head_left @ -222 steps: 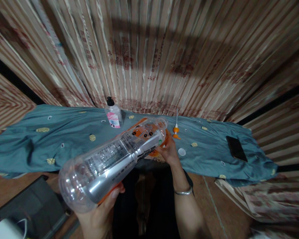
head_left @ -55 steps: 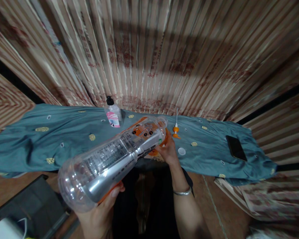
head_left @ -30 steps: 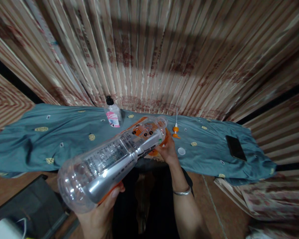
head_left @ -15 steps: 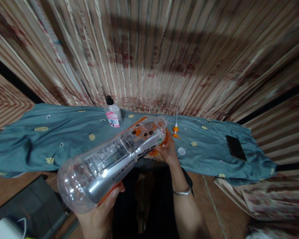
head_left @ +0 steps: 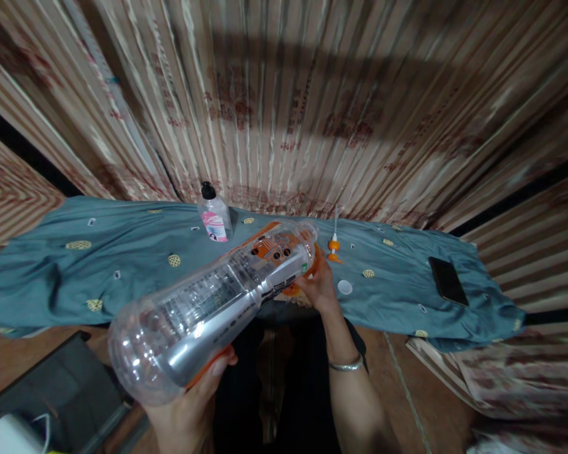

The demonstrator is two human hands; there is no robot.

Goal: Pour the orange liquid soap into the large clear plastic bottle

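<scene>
A large clear plastic bottle [head_left: 208, 315] with an orange and silver label lies tilted across my view, its base at lower left and its capless neck at upper right. Under the base end, my left hand [head_left: 194, 391] grips it, thumb along the side. My right hand [head_left: 319, 284] is closed around the neck end, its fingertips partly hidden behind the bottle. Just right of the neck, an orange pump head [head_left: 334, 249] with a white tube lies on the cloth. A round white disc [head_left: 344, 287] sits near my right wrist.
A smaller clear bottle [head_left: 214, 217] with a pink label and black cap stands toward the back left. At right lies a black phone [head_left: 447, 281]. Patterned blue-green cloth [head_left: 142, 252] covers the table, and a pleated curtain [head_left: 274, 113] hangs behind it.
</scene>
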